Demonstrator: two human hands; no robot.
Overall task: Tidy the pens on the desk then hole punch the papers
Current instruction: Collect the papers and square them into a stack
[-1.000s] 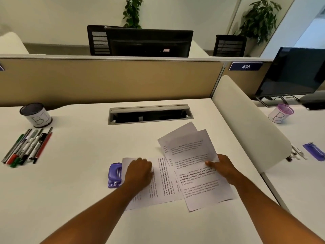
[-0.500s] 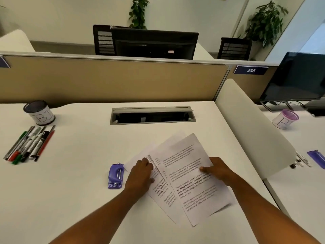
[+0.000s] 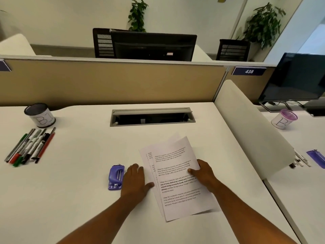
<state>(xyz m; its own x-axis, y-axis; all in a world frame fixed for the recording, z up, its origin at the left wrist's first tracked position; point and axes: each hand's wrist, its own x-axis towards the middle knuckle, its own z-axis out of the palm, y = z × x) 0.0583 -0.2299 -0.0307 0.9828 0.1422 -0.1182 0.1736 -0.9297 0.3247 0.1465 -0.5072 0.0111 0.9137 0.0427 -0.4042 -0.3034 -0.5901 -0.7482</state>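
Observation:
A stack of printed papers point(image 3: 177, 175) lies slightly fanned on the white desk point(image 3: 70, 199) in front of me. My left hand point(image 3: 137, 182) lies flat against the stack's left edge, fingers straight. My right hand point(image 3: 202, 173) holds the right edge, thumb on top of the sheet. A small purple hole punch point(image 3: 115, 176) sits just left of my left hand. Several pens and markers point(image 3: 29, 147) lie side by side at the far left, below a dark cup marked "B" point(image 3: 40, 115).
A grey cable tray point(image 3: 152, 117) is set into the desk behind the papers. A tan partition point(image 3: 105, 81) closes the back. A white divider point(image 3: 249, 127) bounds the right side; beyond it stand a purple cup point(image 3: 284, 119), a purple object point(image 3: 316, 157) and a monitor point(image 3: 295, 76).
The spread sheets have been drawn together into one near-aligned stack. My left hand slid off the sheets to their left edge; my right hand stayed on the right edge.

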